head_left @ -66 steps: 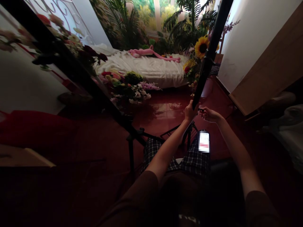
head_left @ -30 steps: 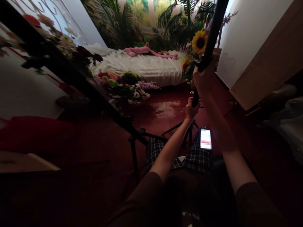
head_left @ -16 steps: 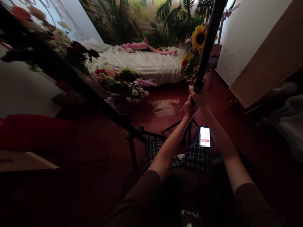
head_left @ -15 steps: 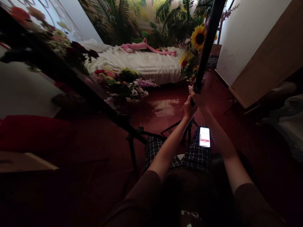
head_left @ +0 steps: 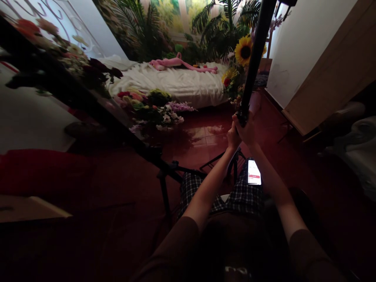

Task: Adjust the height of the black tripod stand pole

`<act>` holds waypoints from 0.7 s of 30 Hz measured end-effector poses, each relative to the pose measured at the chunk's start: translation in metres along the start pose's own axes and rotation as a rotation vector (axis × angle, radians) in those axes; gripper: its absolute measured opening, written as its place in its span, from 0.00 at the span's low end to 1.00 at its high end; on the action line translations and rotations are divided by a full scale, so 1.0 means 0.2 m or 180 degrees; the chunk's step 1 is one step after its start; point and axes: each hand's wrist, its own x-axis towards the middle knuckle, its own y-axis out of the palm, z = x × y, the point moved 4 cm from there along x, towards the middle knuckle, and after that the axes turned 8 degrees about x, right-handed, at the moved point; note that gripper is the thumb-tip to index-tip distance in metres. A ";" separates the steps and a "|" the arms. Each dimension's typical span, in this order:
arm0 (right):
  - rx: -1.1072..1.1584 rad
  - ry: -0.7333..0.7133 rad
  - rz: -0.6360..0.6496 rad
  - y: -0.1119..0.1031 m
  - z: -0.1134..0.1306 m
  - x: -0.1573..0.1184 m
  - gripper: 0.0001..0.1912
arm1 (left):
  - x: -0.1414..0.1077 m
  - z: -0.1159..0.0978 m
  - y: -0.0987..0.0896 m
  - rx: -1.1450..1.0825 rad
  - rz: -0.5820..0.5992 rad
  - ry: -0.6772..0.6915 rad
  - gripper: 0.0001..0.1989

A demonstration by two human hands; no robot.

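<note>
A black light stand (head_left: 255, 58) rises in front of my knees, its upper pole leaning up to the right and its legs (head_left: 234, 166) spread on the floor. My left hand (head_left: 233, 137) is wrapped round the pole just below a dark clamp collar (head_left: 242, 114). Close against it, my right hand (head_left: 247, 130) is closed at the same collar; its fingers are partly hidden. On my right thigh lies a lit phone (head_left: 254, 172). A second black stand (head_left: 96, 113) slants across the left side, untouched by either hand.
Beyond the stand is a white-draped couch (head_left: 176, 86) with a pink plush toy (head_left: 167, 62) on it. Artificial flowers (head_left: 158, 105) and a sunflower (head_left: 243, 51) surround it. A wooden board (head_left: 323, 78) leans at right; a red cloth (head_left: 41, 168) lies left.
The upper pole and collar have come down slightly, and a dark part at the pole's top now shows. My right hand has moved down with it. The phone stays on my thigh.
</note>
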 end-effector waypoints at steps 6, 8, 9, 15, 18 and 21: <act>-0.0347 -0.0448 -0.0365 -0.21 -0.14 -0.27 0.18 | -0.01 -0.03 -0.02 -0.0384 -0.0219 0.0080 0.12; -0.0307 -0.0317 -0.0438 -0.25 -0.22 -0.33 0.17 | -0.01 -0.04 -0.02 -0.0402 -0.0299 0.0065 0.13; -0.0274 -0.0227 -0.0480 -0.26 -0.25 -0.35 0.18 | -0.01 -0.04 -0.03 -0.0405 -0.0316 0.0060 0.13; -0.0125 0.0137 -0.0728 -0.25 -0.29 -0.35 0.20 | -0.01 -0.06 -0.04 -0.0488 -0.0361 0.0067 0.14; -0.0024 0.0144 -0.0726 -0.24 -0.25 -0.32 0.21 | -0.01 -0.04 -0.03 -0.0543 -0.0342 0.0076 0.14; -0.0038 0.0192 -0.0809 -0.25 -0.21 -0.29 0.19 | -0.01 -0.04 -0.03 -0.0530 -0.0336 0.0059 0.14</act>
